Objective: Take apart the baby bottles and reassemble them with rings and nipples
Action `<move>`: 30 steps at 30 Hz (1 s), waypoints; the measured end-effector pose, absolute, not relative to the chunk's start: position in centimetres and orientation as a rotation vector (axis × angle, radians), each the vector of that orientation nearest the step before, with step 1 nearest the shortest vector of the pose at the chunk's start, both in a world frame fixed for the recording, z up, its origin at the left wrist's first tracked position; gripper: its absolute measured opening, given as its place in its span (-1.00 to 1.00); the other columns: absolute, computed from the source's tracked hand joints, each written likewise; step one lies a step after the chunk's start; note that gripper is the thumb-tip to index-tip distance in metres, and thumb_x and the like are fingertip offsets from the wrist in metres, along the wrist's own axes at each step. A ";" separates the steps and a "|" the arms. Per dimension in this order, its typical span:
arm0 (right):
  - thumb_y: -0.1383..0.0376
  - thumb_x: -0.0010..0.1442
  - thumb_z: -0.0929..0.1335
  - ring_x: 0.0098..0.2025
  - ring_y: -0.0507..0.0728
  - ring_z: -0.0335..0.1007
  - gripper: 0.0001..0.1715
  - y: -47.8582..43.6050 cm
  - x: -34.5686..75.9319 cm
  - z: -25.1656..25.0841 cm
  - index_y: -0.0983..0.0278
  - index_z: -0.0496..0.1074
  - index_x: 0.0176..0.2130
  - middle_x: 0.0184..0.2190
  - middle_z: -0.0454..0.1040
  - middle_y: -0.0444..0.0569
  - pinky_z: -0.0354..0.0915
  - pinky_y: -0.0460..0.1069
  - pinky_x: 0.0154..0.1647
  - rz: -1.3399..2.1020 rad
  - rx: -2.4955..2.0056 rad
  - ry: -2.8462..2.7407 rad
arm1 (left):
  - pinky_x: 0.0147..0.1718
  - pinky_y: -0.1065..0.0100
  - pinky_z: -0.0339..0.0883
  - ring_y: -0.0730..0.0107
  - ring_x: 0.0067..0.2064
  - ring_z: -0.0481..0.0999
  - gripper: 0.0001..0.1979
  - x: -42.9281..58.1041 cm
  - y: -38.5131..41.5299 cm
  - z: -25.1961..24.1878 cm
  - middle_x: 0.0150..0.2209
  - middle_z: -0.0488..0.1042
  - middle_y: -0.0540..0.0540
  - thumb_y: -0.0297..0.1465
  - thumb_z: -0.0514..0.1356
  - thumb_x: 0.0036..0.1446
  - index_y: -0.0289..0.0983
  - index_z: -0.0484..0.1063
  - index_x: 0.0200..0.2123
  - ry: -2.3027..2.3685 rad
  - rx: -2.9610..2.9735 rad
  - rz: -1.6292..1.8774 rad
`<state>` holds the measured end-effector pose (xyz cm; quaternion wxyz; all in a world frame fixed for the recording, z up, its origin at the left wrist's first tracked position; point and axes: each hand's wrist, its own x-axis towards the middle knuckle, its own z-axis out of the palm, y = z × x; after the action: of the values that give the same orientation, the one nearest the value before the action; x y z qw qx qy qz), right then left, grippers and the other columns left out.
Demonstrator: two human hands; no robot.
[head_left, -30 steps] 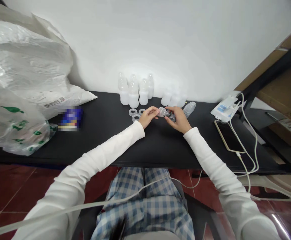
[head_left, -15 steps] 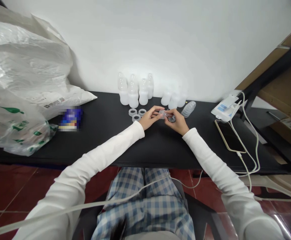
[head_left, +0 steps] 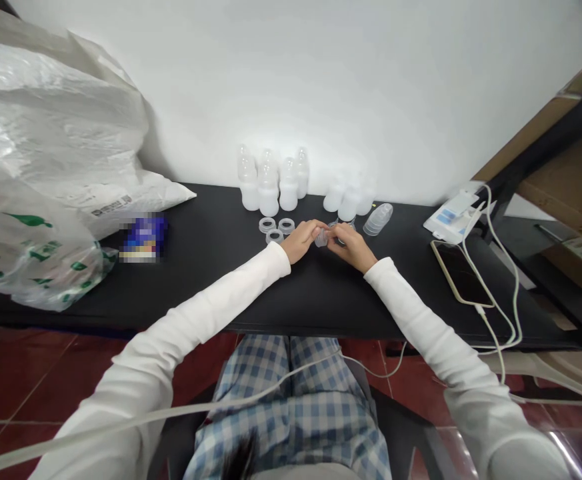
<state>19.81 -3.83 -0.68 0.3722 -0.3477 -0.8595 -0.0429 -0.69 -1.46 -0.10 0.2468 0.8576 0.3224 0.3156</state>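
Note:
Between my two hands is a clear ribbed bottle ring (head_left: 321, 238), tilted over the table. My left hand (head_left: 301, 241) is closed around its left side. The fingertips of my right hand (head_left: 351, 247) are pinched at its upper right edge; whether a teat sits inside is hidden by the fingers. Three loose bottle rings (head_left: 274, 236) lie just left of my left hand. Behind my right hand stand several open white bottles (head_left: 351, 201), with more clear parts partly covered by that hand. A stack of clear bottle caps (head_left: 378, 220) lies to their right.
Several capped white baby bottles (head_left: 269, 190) stand near the wall. At left are a large plastic bag (head_left: 51, 153) and a blurred blue packet (head_left: 145, 237). A phone (head_left: 461, 272), white cables (head_left: 513, 287) and a white-blue package (head_left: 453, 215) lie at right on the black table (head_left: 195, 280).
The ring has turned from lying sideways, with a clear part pointing right, to a more upright tilt. It has come slightly toward me, and my right fingers have moved onto its top edge.

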 end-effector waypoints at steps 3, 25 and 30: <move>0.38 0.30 0.27 -0.19 0.14 0.46 -0.87 -3.9 20.1 -0.1 0.18 0.39 -0.20 -0.26 0.51 -0.01 0.41 0.05 -0.13 -0.146 -0.860 -2.227 | 0.08 0.22 0.31 0.27 -0.07 0.46 -0.60 -1.0 -1.9 0.7 -0.11 0.54 -0.10 -0.26 -0.18 0.46 -0.21 0.43 -0.03 0.985 2.400 0.843; 0.38 0.28 0.28 0.11 0.32 0.28 -0.62 -4.4 21.0 0.4 0.18 0.50 0.03 0.08 0.41 0.14 0.08 0.24 0.14 -0.499 -1.256 -2.483 | -0.04 0.16 0.35 0.07 0.00 0.55 -0.58 -5.6 0.5 0.3 -0.07 0.57 -0.21 -0.01 0.19 0.24 -0.25 0.41 -0.11 1.068 2.714 0.572; 0.39 0.29 0.27 0.10 0.31 0.27 -0.55 -4.4 21.1 0.6 0.14 0.48 0.11 0.07 0.41 0.13 0.07 0.22 0.13 -0.499 -1.269 -2.418 | 0.20 0.02 0.24 -0.03 0.25 0.38 -0.53 -5.4 -0.3 0.2 0.19 0.44 -0.31 -0.06 0.16 0.25 -0.28 0.42 0.04 1.026 2.762 0.696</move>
<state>21.14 -4.35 0.63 0.1816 -0.4495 -0.8566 -0.1768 -5.43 -0.29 0.22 0.0572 0.9108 0.3383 0.2295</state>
